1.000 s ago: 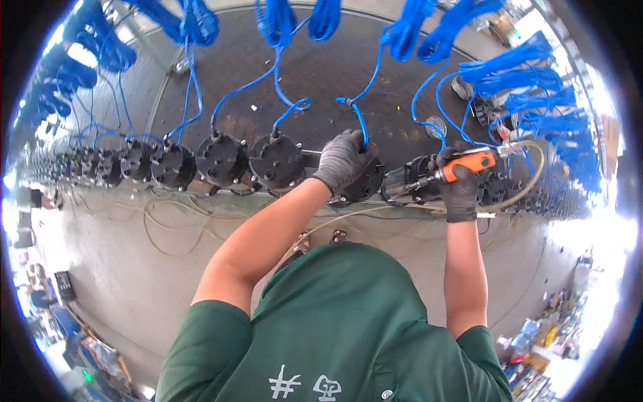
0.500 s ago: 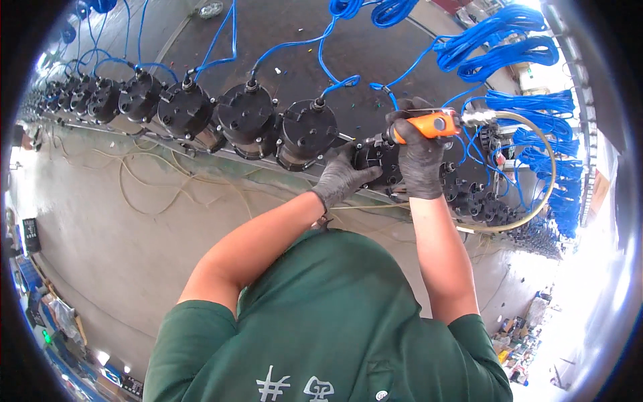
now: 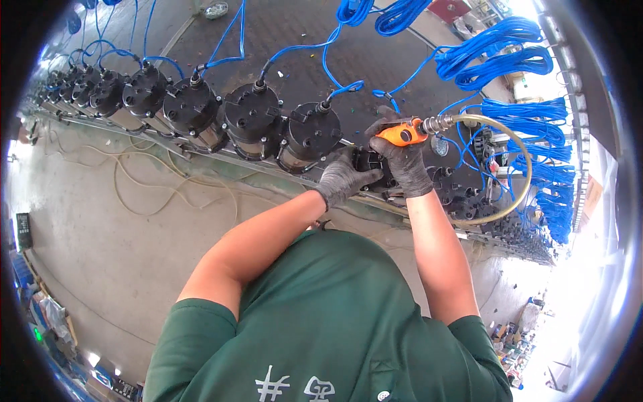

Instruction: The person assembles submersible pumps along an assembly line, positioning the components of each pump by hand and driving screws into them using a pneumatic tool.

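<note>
Landmark: the motor housing (image 3: 372,166) under both hands. The left hand (image 3: 345,179) rests on its left side; the right hand (image 3: 404,159) sits on its right side, gripping a pneumatic tool (image 3: 402,132) directly above it. An air hose (image 3: 519,171) loops from the tool out to the right of the housing. A row of like housings (image 3: 251,120) runs off to its left along a rail (image 3: 221,155). Coiled cables (image 3: 509,50) lie behind and to its right. Loose cords (image 3: 144,191) lie on the floor (image 3: 100,248) left of and before it.
</note>
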`<action>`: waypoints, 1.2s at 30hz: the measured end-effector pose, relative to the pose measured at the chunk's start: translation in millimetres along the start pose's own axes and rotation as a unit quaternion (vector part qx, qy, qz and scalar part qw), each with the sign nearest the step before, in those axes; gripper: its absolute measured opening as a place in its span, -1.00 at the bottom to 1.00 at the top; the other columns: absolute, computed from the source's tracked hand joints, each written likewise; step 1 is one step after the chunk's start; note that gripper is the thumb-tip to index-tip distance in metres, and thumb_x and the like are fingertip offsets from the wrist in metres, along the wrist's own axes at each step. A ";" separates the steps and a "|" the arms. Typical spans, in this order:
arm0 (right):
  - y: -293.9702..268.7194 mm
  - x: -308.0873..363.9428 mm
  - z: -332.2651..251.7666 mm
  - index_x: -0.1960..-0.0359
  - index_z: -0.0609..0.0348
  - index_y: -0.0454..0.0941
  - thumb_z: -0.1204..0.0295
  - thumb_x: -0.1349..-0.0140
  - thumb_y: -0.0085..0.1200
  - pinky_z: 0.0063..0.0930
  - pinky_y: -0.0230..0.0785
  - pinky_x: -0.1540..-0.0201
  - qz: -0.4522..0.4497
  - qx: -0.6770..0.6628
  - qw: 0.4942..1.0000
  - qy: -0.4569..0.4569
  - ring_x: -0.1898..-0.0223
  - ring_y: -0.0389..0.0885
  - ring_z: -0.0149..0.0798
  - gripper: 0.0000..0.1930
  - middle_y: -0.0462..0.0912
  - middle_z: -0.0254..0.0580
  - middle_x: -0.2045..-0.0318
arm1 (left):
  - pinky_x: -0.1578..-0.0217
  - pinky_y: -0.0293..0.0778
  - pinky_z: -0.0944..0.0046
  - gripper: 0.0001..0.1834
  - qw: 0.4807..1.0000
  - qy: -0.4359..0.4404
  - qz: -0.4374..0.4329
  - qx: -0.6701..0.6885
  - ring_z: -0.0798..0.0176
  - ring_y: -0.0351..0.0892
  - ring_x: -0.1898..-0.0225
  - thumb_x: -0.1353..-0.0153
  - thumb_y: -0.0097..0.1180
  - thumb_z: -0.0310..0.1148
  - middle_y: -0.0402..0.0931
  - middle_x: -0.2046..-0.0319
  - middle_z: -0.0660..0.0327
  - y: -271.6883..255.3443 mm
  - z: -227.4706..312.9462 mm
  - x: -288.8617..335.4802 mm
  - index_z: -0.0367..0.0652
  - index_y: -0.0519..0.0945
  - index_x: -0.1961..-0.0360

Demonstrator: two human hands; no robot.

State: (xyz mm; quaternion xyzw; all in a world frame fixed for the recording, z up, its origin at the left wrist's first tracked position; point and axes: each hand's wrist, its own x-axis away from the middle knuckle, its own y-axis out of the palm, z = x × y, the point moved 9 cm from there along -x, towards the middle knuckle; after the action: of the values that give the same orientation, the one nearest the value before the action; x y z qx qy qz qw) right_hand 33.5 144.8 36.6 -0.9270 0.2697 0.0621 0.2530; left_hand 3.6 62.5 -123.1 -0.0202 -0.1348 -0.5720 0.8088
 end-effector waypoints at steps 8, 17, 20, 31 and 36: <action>11.1 -10.1 9.5 0.09 0.11 0.56 0.49 -0.02 0.33 -0.51 0.51 0.27 0.092 -0.214 0.969 0.088 0.36 0.62 -0.42 -0.63 0.70 -0.22 0.32 | -0.17 0.49 0.14 -0.31 1.000 -0.007 -0.006 0.023 0.17 0.60 -0.06 -0.09 0.47 -0.31 0.61 -0.03 0.07 -3.8 16.5 11.8 -0.31 0.44 -0.20; 0.1 -2.9 -6.3 -0.02 0.22 0.50 0.47 -0.11 0.35 -0.47 0.50 0.16 0.119 -0.199 0.968 0.099 0.17 0.60 -0.41 -0.56 0.64 -0.20 0.17 | -0.15 0.51 0.14 -0.28 1.000 -0.003 -0.024 0.012 0.13 0.63 -0.04 -0.09 0.47 -0.21 0.65 -0.01 0.01 -9.0 39.1 17.2 -0.32 0.45 -0.20; -25.2 20.1 -27.7 -0.05 0.22 0.51 0.47 -0.11 0.33 -0.47 0.51 0.19 0.199 -0.223 0.952 0.067 0.34 0.65 -0.38 -0.55 0.72 -0.26 0.35 | -0.14 0.51 0.15 -0.28 0.998 0.004 -0.024 -0.050 0.14 0.63 -0.05 -0.09 0.47 -0.20 0.64 -0.04 0.00 -10.7 38.7 12.2 -0.32 0.45 -0.20; -4.3 102.0 38.1 -0.05 0.25 0.52 0.46 -0.11 0.39 -0.43 0.57 0.07 0.174 -0.436 0.869 0.159 0.18 0.67 -0.34 -0.54 0.70 -0.18 0.21 | -0.08 0.52 0.14 -0.27 0.999 0.027 0.005 -0.040 0.06 0.67 0.02 0.02 0.50 -0.06 0.68 0.09 -0.04 -9.1 30.5 7.2 -0.36 0.55 -0.05; 7.0 99.5 20.4 0.00 0.24 0.53 0.58 -0.13 0.30 -0.43 0.51 -0.07 0.106 -0.332 0.933 0.093 -0.01 0.60 -0.32 -0.62 0.63 -0.24 0.15 | -0.08 0.53 0.13 -0.27 0.998 0.041 0.009 -0.035 0.06 0.67 0.02 0.03 0.52 -0.05 0.67 0.06 -0.02 -7.7 22.8 1.1 -0.36 0.55 -0.05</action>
State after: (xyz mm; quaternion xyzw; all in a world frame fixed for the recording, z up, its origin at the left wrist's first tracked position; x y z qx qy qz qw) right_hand 114.5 103.4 -9.2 -0.9257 0.3530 0.0880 -0.1037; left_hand -7.7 63.2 -101.8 -0.0266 -0.0809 -0.5696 0.8175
